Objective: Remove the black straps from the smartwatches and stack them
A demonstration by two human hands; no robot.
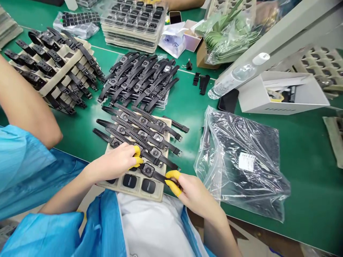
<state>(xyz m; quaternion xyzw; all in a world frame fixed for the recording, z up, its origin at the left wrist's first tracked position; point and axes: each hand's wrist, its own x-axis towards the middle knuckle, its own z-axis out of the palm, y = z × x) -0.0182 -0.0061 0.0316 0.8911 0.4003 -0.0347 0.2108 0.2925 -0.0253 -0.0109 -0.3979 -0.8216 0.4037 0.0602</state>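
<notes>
My right hand, with yellow finger cots on thumb and forefinger, pinches the end of one black strap of a smartwatch. That watch lies back side up over the front part of a beige moulded tray. My left hand, also in yellow finger cots, is closed on the watch's other strap; its fingers partly hide the hold. Just in front, strapless black watch cases sit in the tray's pockets. Behind my hands, several strapped watches lie in slanting rows, backs up, across the same tray.
More strapped watches are piled beyond the tray. At left stands a stack of trays with watches, near a co-worker's arm. A clear plastic bag of black straps, a phone and a white box lie at right.
</notes>
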